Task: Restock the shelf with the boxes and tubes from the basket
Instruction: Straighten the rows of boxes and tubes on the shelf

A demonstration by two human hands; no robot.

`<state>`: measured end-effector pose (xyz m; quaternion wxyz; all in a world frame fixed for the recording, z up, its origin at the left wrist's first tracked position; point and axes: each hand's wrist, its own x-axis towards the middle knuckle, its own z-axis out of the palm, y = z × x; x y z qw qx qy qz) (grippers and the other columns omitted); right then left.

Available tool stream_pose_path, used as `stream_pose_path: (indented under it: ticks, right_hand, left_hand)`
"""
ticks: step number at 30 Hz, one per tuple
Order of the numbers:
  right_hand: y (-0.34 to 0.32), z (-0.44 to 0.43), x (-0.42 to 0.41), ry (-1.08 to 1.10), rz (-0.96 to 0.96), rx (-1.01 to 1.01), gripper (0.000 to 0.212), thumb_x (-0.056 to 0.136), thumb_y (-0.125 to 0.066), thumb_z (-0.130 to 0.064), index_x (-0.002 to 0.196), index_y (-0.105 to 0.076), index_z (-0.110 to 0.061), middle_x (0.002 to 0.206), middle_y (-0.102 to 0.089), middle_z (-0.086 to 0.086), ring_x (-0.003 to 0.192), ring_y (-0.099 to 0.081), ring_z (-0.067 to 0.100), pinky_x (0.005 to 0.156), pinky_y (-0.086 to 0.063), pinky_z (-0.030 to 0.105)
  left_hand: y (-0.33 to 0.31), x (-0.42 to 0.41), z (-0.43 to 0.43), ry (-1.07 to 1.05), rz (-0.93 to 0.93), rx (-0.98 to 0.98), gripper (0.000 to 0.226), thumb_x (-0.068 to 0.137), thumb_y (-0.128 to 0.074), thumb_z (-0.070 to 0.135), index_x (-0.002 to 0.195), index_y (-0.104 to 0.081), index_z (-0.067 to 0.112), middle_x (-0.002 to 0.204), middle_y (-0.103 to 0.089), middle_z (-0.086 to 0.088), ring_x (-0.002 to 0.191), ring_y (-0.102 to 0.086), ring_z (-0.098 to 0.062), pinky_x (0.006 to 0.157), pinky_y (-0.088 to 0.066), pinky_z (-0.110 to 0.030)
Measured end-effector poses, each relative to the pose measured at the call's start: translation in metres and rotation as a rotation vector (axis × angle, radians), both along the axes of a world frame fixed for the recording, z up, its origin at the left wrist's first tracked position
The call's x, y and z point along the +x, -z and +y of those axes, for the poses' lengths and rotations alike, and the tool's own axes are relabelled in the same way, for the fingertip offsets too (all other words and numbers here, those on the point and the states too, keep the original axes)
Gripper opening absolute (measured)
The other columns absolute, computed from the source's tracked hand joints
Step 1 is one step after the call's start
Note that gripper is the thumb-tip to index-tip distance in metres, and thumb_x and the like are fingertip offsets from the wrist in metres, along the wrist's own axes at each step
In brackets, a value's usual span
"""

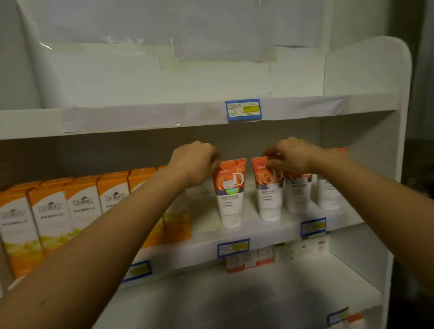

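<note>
Forearms (97, 247): both stretched up to the middle shelf (273, 232).
Left hand (194, 165): fingers curled at first tube (229, 198) corner — grip hidden, cannot tell.
Right hand (292, 156): fingertips pinch second tube (268, 199) crimp.
Advice: stand tubes upright, faces forward, beside orange boxes (52, 214).
Print: large "D" below fingers — rest unreadable.
</note>
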<state>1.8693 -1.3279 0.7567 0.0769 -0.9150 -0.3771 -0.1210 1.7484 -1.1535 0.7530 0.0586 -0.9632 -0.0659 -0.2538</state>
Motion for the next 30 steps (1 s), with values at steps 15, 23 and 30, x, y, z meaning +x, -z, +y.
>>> stream_pose_path:
  ticks: [15,23,30]
  right_hand:
    - [0.011,0.011,-0.002,-0.030,0.061,0.270,0.030,0.093,-0.052,-0.020,0.119,-0.058,-0.007,0.121,-0.062,0.014,0.110,-0.060,0.027,0.092,-0.047,0.034]
    - [0.014,0.017,-0.002,-0.062,0.069,0.319,0.028,0.093,-0.052,-0.019,0.116,-0.061,-0.007,0.118,-0.064,0.014,0.108,-0.061,0.026,0.091,-0.047,0.034]
    - [0.020,0.014,0.003,-0.114,0.077,0.298,0.030,0.094,-0.049,-0.019,0.122,-0.056,-0.010,0.124,-0.059,0.012,0.112,-0.058,0.025,0.090,-0.046,0.032]
  left_hand:
    - [0.001,0.016,-0.007,-0.050,0.005,-0.116,0.026,0.091,-0.054,0.020,0.112,-0.064,0.009,0.112,-0.067,-0.010,0.102,-0.062,-0.024,0.079,-0.047,-0.032]
    - [0.001,0.014,-0.004,-0.055,0.016,-0.103,0.026,0.092,-0.053,0.021,0.113,-0.063,0.009,0.113,-0.067,-0.010,0.102,-0.062,-0.024,0.079,-0.047,-0.031]
    - [0.003,0.016,-0.006,-0.080,0.048,-0.079,0.026,0.090,-0.054,0.023,0.110,-0.063,0.009,0.108,-0.068,-0.010,0.095,-0.063,-0.023,0.077,-0.048,-0.030]
